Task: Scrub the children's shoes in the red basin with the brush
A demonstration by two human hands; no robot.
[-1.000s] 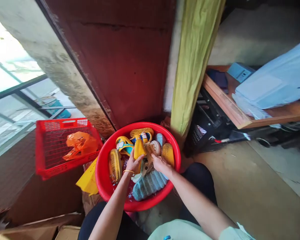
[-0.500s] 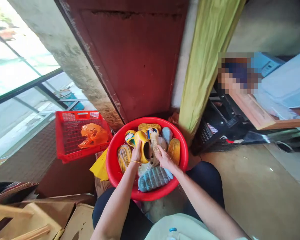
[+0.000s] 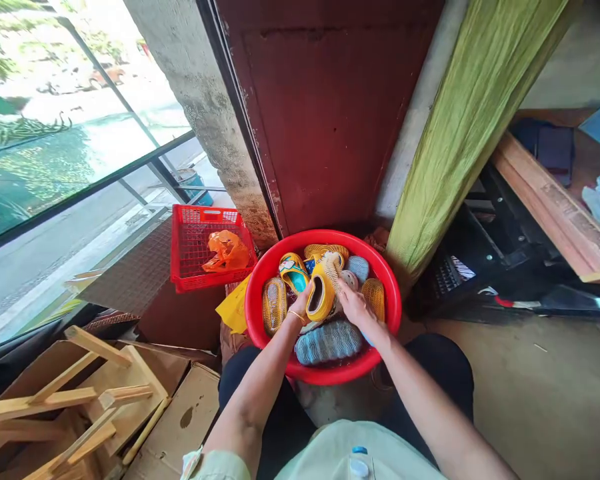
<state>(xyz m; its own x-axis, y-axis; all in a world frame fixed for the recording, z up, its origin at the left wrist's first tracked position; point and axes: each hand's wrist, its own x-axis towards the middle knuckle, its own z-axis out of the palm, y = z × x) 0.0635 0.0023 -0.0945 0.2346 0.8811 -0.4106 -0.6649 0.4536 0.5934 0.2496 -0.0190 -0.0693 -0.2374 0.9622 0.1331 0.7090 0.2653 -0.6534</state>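
Observation:
Over a red basin [image 3: 256, 313] between my knees, my left hand [image 3: 301, 303] grips a yellow slipper [image 3: 321, 308] by its side, its dark opening facing me. My right hand [image 3: 353, 303] is closed on a pale scrub brush [image 3: 332, 265], whose bristles lie against the slipper's upper. Around them in the basin lie a yellow clog with a teal inside [image 3: 295, 272], a yellow slipper sole [image 3: 275, 303] at left, another yellow sole [image 3: 374, 299] at right, a grey-blue slipper [image 3: 327, 343] in front and a smaller blue-grey sole [image 3: 359, 268] behind.
Left of the basin sits a red plastic crate [image 3: 180, 257] with an orange bag [image 3: 227, 251], and a yellow sheet [image 3: 234, 307] below. A wooden stool [image 3: 115, 393] lies on cardboard [image 3: 175, 420]. Behind is a dark red door [image 3: 325, 127]; a green curtain [image 3: 460, 133] hangs right.
The view has swung left, shifting everything rightward. The slipper has turned so its opening faces more toward me, and the brush has moved up onto its upper.

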